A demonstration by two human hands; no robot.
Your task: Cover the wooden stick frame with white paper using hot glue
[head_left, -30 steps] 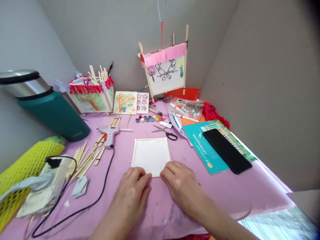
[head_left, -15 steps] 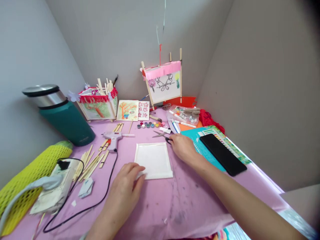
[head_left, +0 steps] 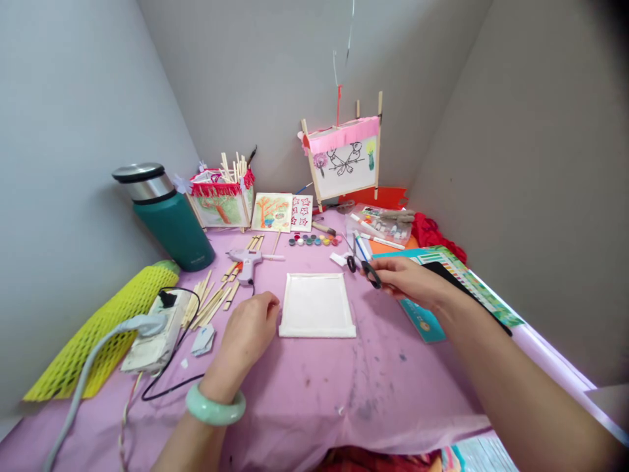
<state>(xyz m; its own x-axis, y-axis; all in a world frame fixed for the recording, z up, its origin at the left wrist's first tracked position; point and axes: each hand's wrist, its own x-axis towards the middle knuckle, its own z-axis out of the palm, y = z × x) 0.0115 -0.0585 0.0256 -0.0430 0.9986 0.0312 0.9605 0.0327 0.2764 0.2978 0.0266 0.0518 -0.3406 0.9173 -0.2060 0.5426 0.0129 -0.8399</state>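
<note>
A white framed paper panel (head_left: 317, 305) lies flat on the pink table cover (head_left: 344, 393). My left hand (head_left: 248, 331), with a green bangle on the wrist, rests just left of the panel; its fingers are loosely curled and touch the panel's left edge. My right hand (head_left: 407, 280) is lifted above the table to the right of the panel. It grips black-handled scissors (head_left: 363, 265) by the handles, blades pointing away toward the back.
A glue gun (head_left: 248, 257), wooden sticks (head_left: 211, 301) and a power strip (head_left: 152, 331) lie at left, by a green flask (head_left: 167, 216) and yellow mesh (head_left: 103, 328). Paint pots (head_left: 312, 240), markers (head_left: 381, 226), paper lanterns (head_left: 346, 154) and drawings stand behind. A black phone (head_left: 437, 269) on booklets lies at right.
My right hand left the panel's near edge, reached back right to the scissors and lifted them. My left hand slid to the panel's left side. The camera view shifted left.
</note>
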